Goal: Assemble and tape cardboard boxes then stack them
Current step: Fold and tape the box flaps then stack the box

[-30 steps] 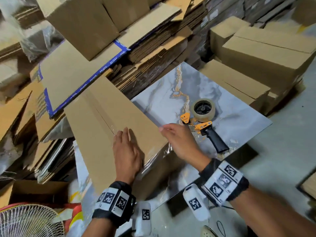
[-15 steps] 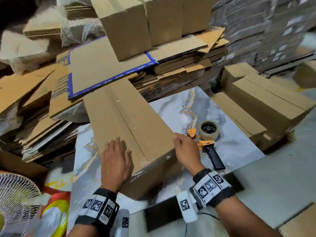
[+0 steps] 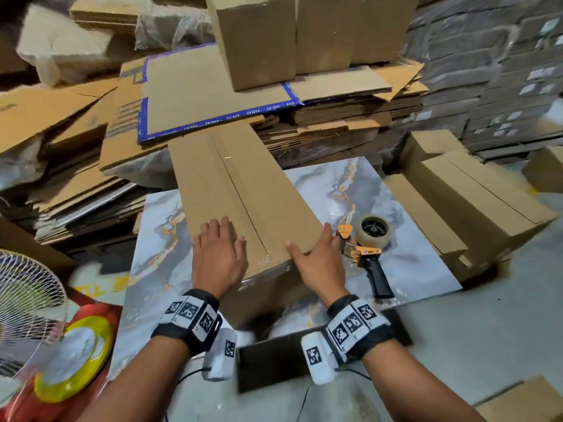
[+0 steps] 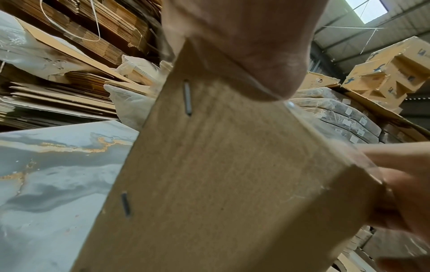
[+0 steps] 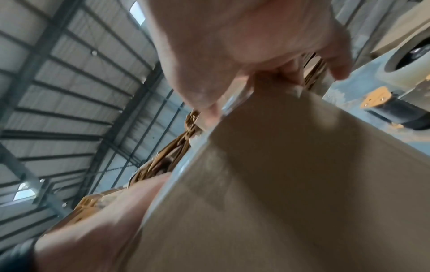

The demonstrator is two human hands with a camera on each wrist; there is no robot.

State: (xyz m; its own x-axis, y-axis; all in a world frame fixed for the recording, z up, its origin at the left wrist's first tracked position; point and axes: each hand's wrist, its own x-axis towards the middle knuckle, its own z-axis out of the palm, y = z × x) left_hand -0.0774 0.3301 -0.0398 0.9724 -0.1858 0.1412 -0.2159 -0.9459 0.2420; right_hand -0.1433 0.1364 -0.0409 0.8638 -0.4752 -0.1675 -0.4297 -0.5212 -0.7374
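Observation:
A long assembled cardboard box (image 3: 243,190) lies on the marble-patterned tabletop (image 3: 380,190), its top seam taped with clear tape. My left hand (image 3: 217,248) presses flat on the near end of the box top, fingers straight. My right hand (image 3: 316,254) rests open at the box's near right corner, thumb on the top, fingers along the right side. The left wrist view shows the stapled end face of the box (image 4: 221,174). The right wrist view shows the box's side (image 5: 291,193) under my palm. An orange tape dispenser (image 3: 365,251) with a clear tape roll lies just right of my right hand.
Finished long boxes (image 3: 475,202) are stacked right of the table. Flat cardboard sheets (image 3: 207,95) pile up behind and left, with upright boxes (image 3: 274,35) on them. A white fan (image 3: 27,303) and a red and yellow object (image 3: 73,357) sit at the lower left.
The view has swung so the box points away from me. My right hand slid from the right edge of the top to the near right corner. The left hand stays flat on top.

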